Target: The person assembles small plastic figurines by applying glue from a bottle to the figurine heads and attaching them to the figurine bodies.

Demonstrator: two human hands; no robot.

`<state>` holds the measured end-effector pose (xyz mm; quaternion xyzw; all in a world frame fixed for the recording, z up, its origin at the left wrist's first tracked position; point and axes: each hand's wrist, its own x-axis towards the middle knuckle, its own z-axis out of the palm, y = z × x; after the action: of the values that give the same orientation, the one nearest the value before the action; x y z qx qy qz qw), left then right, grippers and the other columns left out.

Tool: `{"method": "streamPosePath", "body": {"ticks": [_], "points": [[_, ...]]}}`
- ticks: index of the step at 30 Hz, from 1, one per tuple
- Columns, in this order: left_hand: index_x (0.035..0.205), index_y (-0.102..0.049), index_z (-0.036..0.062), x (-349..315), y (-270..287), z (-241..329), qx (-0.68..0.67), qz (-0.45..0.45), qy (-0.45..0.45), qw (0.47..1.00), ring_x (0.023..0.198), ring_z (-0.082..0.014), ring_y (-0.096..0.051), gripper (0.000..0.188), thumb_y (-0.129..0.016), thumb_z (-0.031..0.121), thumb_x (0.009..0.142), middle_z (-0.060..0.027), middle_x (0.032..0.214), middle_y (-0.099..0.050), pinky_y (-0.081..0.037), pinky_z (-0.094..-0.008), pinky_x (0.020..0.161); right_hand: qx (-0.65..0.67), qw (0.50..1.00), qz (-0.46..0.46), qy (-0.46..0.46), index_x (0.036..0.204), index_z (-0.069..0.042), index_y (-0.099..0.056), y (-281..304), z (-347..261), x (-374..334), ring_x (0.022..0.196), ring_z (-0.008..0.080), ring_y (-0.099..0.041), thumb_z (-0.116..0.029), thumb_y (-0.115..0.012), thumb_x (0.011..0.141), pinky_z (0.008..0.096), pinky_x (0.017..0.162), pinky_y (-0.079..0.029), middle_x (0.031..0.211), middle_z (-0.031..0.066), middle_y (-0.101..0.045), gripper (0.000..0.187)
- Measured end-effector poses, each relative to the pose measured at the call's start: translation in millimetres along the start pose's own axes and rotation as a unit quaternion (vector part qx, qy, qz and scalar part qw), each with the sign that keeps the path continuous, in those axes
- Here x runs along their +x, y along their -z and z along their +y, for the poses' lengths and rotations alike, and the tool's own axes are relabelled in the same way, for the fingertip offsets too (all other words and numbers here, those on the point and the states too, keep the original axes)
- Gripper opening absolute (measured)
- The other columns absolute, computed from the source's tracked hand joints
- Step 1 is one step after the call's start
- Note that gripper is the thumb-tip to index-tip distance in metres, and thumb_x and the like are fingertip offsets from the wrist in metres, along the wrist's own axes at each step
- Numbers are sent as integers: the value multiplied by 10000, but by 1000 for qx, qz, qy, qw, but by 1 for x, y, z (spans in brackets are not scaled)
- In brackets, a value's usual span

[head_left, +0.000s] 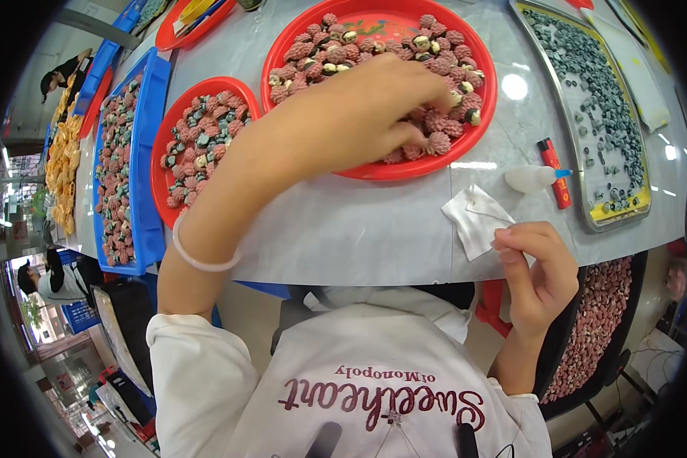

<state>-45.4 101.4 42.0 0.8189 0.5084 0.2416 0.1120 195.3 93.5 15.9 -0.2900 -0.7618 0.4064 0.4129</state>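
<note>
The left hand [393,103] reaches into a big red tray [477,57], its palm down. Its thumb and fingers are bent and spread a little apart over the pink bumpy balls [336,53]. I cannot tell if the fingers grip one, because the hand hides what is under it. One ball sits by the thumb tip. It is round, so it has no clear long way. Other balls show dark and cream sides that face all ways.

The right hand [538,271] has its thumb and finger pinched tip to tip, just beside a white cloth [472,217]. Any tiny bit between the tips is too small to see. The cloth lies slanted, its long way going from upper left to lower right.

Near it, a white bottle [528,179] lies sideways, its blue tip pointing right, over a red tube [555,175]. The tube's black cap points away from the person.

The left arm covers part of a smaller red tray [160,179]. At the far edge, another red tray [168,34] is cut off.
</note>
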Motion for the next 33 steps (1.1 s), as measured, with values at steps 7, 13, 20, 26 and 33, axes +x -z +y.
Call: {"method": "streamPosePath", "body": {"ticks": [7,13,20,26,33], "points": [[867,-536,11,-9,11,-3,-19,-71,98,993,750,-192,-503,173,-571,27,699,-73,812,-508,-412,-287,662,-7,994,96,-43,805,51,-573,32,19,-7,618,137,-506,97,-530,691,213,598,-395,723,80,-558,130],[867,-567,-26,-39,4,37,-344,53,214,913,773,-125,-497,152,-587,58,741,-94,928,-491,-427,-232,652,-49,989,116,-73,947,21,-535,25,27,22,816,116,-479,22,-559,697,218,751,-356,890,69,-553,251],[893,-541,-40,-69,-54,71,-625,134,286,714,703,-154,-535,221,-614,108,747,-135,830,-531,-461,-233,646,80,986,29,-144,1016,34,-531,10,32,28,784,124,-535,-22,-598,706,228,727,-406,923,82,-572,322],[988,-493,-44,-70,-70,77,-650,212,254,683,845,-156,-538,206,-532,33,800,-131,996,-515,-458,-250,705,138,972,0,-189,1012,51,-509,25,14,15,741,116,-547,-116,-679,681,203,672,-421,889,104,-570,409],[974,-481,-1,-68,-71,73,-659,217,273,666,768,-154,-541,342,-629,210,750,-138,973,-515,-439,-199,629,181,978,36,-101,931,43,-486,25,8,15,727,180,-571,-255,-742,622,235,684,-442,857,141,-564,500]]}}
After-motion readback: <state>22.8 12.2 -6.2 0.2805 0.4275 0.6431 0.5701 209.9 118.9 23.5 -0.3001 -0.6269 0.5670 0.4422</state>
